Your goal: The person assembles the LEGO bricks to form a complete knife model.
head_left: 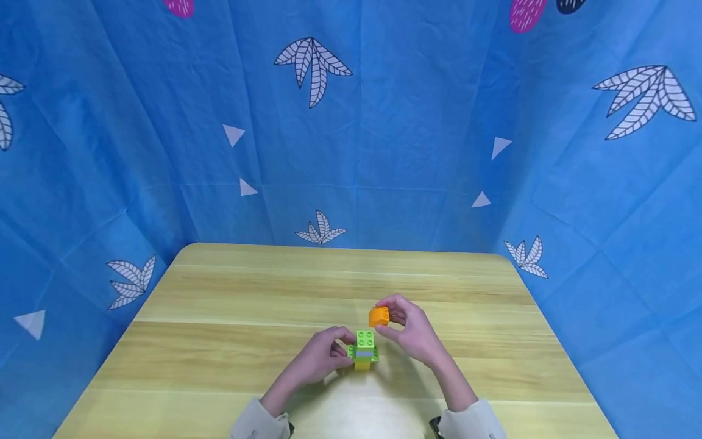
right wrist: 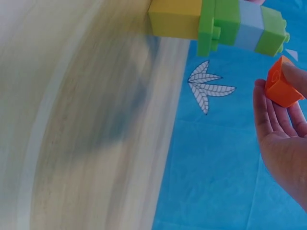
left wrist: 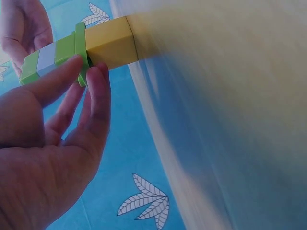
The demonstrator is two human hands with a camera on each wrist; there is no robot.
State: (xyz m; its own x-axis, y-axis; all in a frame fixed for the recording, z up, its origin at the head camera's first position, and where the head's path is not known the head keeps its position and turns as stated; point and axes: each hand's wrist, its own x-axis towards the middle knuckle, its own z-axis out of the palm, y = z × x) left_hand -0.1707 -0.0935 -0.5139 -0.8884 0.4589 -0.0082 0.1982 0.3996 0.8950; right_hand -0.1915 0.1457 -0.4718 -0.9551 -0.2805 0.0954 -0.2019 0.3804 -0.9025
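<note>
A stack of toy building blocks (head_left: 364,342) stands upright near the front middle of the table. It has a yellow block (left wrist: 110,42) at the bottom, a wider green plate (right wrist: 206,28) over it, then green, light blue (right wrist: 250,25) and green blocks, with studs on top. My left hand (head_left: 322,355) pinches the left end of the green plate between thumb and fingers. Above and just right of the stack, my right hand (head_left: 411,329) holds an orange block (head_left: 378,316) with a slanted side between thumb and fingertips, apart from the stack.
The stack and both hands are over a light wood-grain table (head_left: 230,292). Blue cloth (head_left: 351,140) printed with white leaves and triangles hangs behind the table and along both sides.
</note>
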